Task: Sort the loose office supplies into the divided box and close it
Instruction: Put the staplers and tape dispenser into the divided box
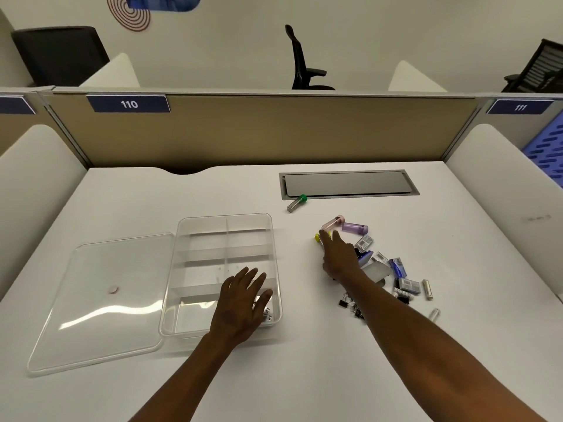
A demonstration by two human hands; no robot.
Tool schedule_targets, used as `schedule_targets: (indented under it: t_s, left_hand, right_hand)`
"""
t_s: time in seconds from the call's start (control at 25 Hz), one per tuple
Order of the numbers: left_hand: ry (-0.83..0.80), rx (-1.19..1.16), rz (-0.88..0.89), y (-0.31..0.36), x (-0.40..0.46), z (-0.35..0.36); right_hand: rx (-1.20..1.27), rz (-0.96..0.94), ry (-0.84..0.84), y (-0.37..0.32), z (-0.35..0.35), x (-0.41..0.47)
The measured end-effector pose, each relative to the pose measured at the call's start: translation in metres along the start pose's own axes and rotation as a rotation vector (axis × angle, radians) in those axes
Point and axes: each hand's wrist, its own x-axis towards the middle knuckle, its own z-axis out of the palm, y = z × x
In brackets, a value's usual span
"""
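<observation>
1. The right hand reaches with fingers straight and holds nothing; its fingertips are at the pink tube, at the far end of the pile right of centre on the worktop.
2. Pinch one tube only and lift it clear of the purple tube.
3. The left hand lies flat over the near right compartment of the box, steadying it; small clips already lie there.
4. Carry the tube to a free compartment; the lid lies open to the left.

1. One head-worn wide-angle view looks forward and steeply down onto the white desk, close above it.
2. It faces the beige partition at the desk's far edge.
3. Both forearms enter from the bottom edge.
</observation>
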Motion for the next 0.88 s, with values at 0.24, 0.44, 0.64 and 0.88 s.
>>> schedule_targets:
  t_s: [0.24,0.44,0.64,0.88]
  left_hand:
    - [0.073,-0.072,-0.019,0.0,0.001,-0.006]
    - [0.123,-0.195,-0.085,-0.006,-0.001,-0.015]
    - [0.207,-0.33,-0.223,-0.018,-0.002,-0.034]
    - [0.127,-0.234,-0.15,-0.027,-0.015,-0.047]
  right_hand:
    - [0.207,0.033,0.124,-0.009,-0.001,-0.001]
    - [0.871,0.135,0.271,-0.044,-0.027,-0.035]
    - [1.086,-0.067,0.061,-0.089,-0.033,-0.084]
    - [0.689,-0.298,0.177,-0.126,-0.003,-0.11]
